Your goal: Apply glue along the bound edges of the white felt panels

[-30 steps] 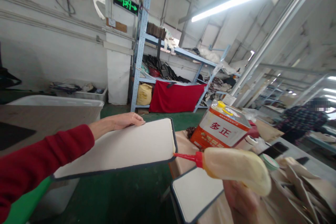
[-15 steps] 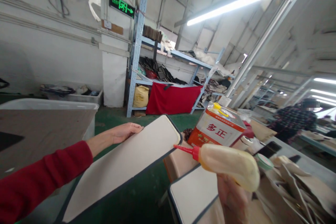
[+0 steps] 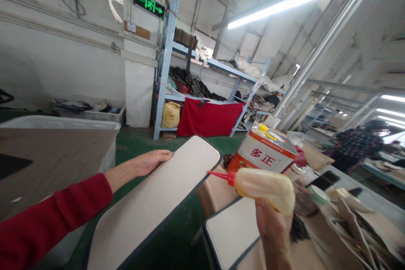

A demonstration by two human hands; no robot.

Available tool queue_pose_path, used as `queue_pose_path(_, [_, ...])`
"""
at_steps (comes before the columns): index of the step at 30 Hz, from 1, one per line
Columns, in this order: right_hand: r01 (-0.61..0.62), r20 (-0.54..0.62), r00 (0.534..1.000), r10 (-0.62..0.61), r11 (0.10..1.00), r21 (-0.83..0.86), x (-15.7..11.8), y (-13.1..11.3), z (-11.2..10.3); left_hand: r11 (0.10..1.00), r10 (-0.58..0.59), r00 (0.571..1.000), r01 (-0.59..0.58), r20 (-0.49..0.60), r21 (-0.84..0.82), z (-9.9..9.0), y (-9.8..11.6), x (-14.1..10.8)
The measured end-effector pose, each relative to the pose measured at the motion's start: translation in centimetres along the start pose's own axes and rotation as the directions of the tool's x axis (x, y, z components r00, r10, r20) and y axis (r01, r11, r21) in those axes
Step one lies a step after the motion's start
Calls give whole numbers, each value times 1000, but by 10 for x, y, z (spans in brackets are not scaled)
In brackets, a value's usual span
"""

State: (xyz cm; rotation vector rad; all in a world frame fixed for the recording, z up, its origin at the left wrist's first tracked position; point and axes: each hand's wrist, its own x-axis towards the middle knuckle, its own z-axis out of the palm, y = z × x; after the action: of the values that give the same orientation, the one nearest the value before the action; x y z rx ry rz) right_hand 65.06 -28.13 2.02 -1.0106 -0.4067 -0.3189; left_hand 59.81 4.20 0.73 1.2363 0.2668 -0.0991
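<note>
My left hand pinches the far left edge of a long off-white panel with dark edging and rounded corners, which slants down toward me. In my right hand is a squeeze bottle of pale yellow liquid, lying sideways with its red nozzle pointing left. The nozzle tip is at the panel's right edge; whether it touches cannot be told. Below the bottle lies a second off-white panel with the same dark edging, partly covered by my right hand.
An orange and white tin with a yellow cap stands behind the bottle. Beige pieces, a phone and a green-lidded jar lie at right. A plastic bin is at left. A person is at far right.
My right hand and the bottle have moved left, the nozzle tip shifting slightly left and up along the panel's edge. The long panel has shifted a little; my left hand keeps its grip.
</note>
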Motion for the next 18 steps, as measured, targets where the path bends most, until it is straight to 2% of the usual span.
queue_pose_path(6, [-17,-33,999,16,1000,-6,1,12,-5,999,-8,999,7,-44,-36,1,-3,-3])
queue_pose_path(18, [-68,41,997,66,996,49,-8,12,6,995,-53,998,50,-31,-84,2,-4,-3])
